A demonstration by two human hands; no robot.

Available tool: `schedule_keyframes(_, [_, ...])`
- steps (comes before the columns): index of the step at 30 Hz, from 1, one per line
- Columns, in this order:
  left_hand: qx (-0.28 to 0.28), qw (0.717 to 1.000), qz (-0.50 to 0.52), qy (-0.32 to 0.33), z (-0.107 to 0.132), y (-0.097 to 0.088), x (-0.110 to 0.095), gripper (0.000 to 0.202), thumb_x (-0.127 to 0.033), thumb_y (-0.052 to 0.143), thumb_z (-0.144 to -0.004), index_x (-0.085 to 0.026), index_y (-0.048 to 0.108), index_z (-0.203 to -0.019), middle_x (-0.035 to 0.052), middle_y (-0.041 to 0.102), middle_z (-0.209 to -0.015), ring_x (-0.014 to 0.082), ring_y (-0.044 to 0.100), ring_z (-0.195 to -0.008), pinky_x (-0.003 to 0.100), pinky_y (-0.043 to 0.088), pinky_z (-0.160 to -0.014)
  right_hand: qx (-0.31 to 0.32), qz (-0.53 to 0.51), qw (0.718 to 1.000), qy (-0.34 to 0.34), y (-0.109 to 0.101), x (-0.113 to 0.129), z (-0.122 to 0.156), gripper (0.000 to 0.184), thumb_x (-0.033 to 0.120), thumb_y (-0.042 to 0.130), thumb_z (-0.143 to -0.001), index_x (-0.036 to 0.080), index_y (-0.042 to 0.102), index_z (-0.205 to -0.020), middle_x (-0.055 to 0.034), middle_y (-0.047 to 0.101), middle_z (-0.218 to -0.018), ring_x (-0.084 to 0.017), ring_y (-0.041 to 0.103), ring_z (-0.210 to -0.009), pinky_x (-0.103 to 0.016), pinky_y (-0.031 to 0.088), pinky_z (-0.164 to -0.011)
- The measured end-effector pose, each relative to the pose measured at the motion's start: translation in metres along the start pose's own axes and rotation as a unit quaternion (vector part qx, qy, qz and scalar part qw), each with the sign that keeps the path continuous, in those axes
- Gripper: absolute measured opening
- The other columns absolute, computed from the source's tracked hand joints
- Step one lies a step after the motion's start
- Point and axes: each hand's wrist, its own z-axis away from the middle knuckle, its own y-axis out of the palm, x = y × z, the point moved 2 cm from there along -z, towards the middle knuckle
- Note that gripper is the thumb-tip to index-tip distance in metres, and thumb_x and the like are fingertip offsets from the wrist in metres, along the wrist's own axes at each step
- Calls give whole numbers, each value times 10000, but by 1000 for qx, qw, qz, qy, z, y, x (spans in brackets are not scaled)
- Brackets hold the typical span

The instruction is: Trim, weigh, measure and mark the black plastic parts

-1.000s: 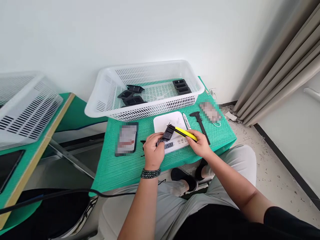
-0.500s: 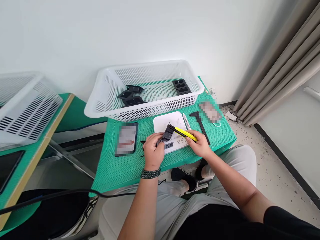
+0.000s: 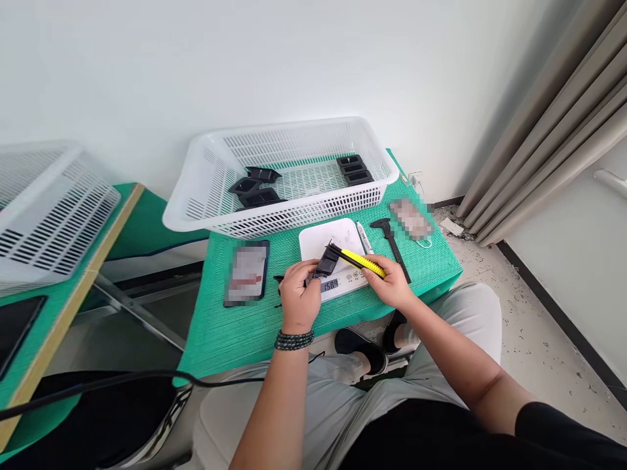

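Note:
My left hand point(image 3: 300, 294) is closed around a small black plastic part point(image 3: 327, 262), holding it above the white digital scale point(image 3: 313, 243). In my right hand point(image 3: 389, 281) is a yellow-and-black utility knife point(image 3: 360, 261), gripped by its handle. Its front end meets the upper edge of the black part; the exact contact is too small to make out. Digits show on the scale's display point(image 3: 330, 285), just right of my left thumb. Some dark pieces point(image 3: 279, 279) lie partly hidden behind my left hand.
A white slotted basket point(image 3: 284, 222) with several black frame-like parts point(image 3: 259, 197) stands behind the scale. A marker point(image 3: 364, 237) and black calipers point(image 3: 392, 245) lie to its right, a blurred phone-like item point(image 3: 246, 274) to its left. Another basket point(image 3: 59, 222) sits on the left table.
Both hands, the knife and the black part keep nearly the same position. The digits on the scale's display have changed. The whole view has shifted very slightly.

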Motion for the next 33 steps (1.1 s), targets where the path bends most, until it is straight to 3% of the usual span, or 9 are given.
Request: schedule_keyframes(33, [-6, 1000, 10, 4, 0, 0, 0, 283, -190, 493, -719, -219, 735, -863, 80, 784, -1008, 294, 683, -1105, 452, 543, -1030, -4, 0, 1000, -7, -1, 5, -1, 283, 386, 636, -942, 205, 739, -1134, -97, 791, -1060, -250, 742, -943, -377, 604, -858])
